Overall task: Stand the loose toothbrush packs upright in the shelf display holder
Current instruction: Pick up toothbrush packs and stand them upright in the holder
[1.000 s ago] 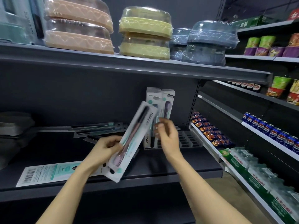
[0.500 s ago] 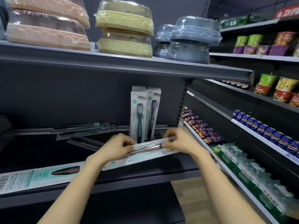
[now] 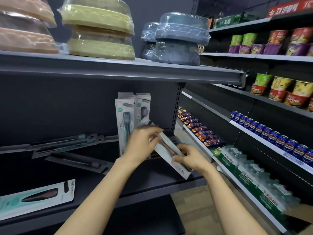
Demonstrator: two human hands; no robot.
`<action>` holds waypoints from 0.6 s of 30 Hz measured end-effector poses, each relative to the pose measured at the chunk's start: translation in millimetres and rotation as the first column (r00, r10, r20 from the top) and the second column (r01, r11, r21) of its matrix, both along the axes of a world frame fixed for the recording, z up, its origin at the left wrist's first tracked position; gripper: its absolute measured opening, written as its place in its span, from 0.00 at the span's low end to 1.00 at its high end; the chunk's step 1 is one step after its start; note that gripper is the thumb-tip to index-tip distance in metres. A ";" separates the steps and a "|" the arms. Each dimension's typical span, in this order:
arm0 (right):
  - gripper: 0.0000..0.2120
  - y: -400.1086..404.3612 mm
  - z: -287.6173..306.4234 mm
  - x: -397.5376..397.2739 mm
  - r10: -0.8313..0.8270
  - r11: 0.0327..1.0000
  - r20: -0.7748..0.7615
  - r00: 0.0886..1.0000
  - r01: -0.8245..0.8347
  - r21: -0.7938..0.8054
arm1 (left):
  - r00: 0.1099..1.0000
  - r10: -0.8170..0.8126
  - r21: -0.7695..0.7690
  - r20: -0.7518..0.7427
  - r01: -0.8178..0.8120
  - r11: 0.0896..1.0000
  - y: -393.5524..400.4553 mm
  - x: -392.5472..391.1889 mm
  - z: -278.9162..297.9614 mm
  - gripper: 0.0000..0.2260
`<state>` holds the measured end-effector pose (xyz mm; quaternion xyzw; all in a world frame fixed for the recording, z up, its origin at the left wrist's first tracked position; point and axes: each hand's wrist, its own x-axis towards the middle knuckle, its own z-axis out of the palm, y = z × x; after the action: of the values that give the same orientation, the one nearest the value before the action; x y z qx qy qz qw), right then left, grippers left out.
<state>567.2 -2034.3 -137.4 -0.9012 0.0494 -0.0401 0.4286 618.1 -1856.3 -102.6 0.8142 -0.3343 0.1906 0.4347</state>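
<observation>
Both hands, left hand (image 3: 142, 143) and right hand (image 3: 189, 156), pinch one tilted toothbrush pack (image 3: 171, 155). Upright packs (image 3: 125, 122) stand just behind; another pack (image 3: 37, 199) lies near left on the shelf (image 3: 152, 182).

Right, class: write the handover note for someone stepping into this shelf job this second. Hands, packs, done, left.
Left hand grips the upper end of a tilted toothbrush pack; right hand pinches its lower part.
Done: several packs stand upright in the display holder.
Left: seat the held pack upright. One loose pack lies flat at the shelf's front left; more loose packs lie flat toward the back.
</observation>
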 end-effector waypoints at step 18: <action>0.06 10.9 -21.3 64.8 -0.352 0.824 0.247 0.903 0.173 0.540 | 0.778 -0.094 -0.070 -0.621 0.064 0.995 -43.1 15.4 -18.0 0.28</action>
<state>632.0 -2023.4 -158.7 -0.7206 0.1095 -0.2382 0.6418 633.5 -1899.4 -120.6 0.8067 -0.2014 -0.0999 0.5466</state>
